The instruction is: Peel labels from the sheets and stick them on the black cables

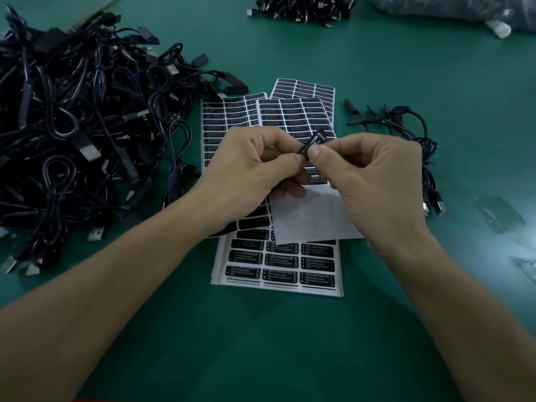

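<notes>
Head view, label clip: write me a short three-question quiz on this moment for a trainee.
1. True or false: the big cable pile lies to the person's right.
2. What pinches the black label? A) left hand alone B) right hand alone C) both
3. Fill in: the label sheets read "LED ____".
Key: 1 false; 2 C; 3 CONTROLLER.

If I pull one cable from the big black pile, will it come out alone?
Probably not: cables in the pile loop through each other, so neighbours would likely drag along. They look thin and floppy, curling loosely.
</notes>
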### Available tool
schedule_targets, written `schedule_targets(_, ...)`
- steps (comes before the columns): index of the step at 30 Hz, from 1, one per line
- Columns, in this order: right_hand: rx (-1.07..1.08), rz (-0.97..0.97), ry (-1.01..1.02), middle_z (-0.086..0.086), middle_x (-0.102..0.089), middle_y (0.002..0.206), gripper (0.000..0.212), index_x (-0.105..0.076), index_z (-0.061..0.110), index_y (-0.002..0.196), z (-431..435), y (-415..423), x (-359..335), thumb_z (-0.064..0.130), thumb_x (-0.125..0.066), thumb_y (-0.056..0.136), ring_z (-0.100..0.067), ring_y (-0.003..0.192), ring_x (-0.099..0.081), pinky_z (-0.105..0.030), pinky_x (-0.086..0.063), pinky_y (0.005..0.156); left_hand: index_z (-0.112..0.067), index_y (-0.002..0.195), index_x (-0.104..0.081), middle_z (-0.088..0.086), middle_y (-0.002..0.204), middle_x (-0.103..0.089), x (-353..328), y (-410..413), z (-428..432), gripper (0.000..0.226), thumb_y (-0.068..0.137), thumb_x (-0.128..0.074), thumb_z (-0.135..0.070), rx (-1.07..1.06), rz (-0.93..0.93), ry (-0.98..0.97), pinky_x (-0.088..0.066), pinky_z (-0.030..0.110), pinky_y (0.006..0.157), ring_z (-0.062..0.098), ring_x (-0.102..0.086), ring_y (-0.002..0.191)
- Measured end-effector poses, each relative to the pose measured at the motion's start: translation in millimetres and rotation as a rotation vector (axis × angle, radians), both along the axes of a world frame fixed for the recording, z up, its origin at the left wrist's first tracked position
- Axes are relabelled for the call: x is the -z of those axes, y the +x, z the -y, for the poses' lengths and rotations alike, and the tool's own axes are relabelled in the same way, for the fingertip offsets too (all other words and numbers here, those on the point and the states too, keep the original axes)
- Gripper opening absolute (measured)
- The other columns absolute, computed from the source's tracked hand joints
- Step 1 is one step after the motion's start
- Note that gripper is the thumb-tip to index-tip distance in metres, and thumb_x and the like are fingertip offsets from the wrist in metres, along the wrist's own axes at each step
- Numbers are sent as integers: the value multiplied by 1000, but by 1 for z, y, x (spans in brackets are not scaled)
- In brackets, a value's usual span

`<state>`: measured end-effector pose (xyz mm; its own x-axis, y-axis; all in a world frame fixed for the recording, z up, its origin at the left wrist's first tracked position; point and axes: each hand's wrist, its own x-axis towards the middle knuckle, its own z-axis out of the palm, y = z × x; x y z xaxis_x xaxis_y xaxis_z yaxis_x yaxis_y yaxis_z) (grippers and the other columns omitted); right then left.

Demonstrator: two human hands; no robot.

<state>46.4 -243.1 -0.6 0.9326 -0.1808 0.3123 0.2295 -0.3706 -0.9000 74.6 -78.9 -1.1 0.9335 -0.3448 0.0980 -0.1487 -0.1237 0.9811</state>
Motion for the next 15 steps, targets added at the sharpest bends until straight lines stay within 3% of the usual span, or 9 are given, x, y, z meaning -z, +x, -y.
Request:
schedule_targets(6, 54, 19, -4, 13, -72, 70, 14, -71, 23, 79, -1, -2, 0, 31, -82, 81, -3, 64, -69, -15, -51, 61, -15, 89, -72, 4, 74, -76, -1, -1, 0, 14, 96, -64, -6, 8, -2, 3, -55, 23, 58, 15, -72, 62)
schedule_targets(10, 50, -20, 68, 7, -75, 79, 30, -64, 27, 99, 2, 1, 2, 34, -84, 79, -8, 74, -73, -28, -58, 71, -17, 88, -71, 1, 71, -75, -2, -1, -1, 17, 96, -63, -6, 14, 1, 6, -54, 22, 58, 13, -71, 61)
schedule_targets(12, 3, -17, 88, 6, -76, 82, 25, -68, 26, 102, 1, 2, 4, 29, -82, 82, -9, 77, -73, -27, -58, 73, -17, 88, -71, 0, 70, -74, -3, -1, -1, 17, 97, -62, -6, 15, -2, 13, -54, 23, 58, 12, -71, 60)
schedule_targets(15, -40, 3, 115, 8, -74, 75, 3, -74, 25, 90, 0, 4, 4, 25, -75, 88, -6, 68, -68, -21, -53, 66, -16, 87, -71, -1, 67, -73, -3, -1, -1, 18, 96, -62, -4, 26, 3, 30, -54, 21, 57, 11, -69, 58)
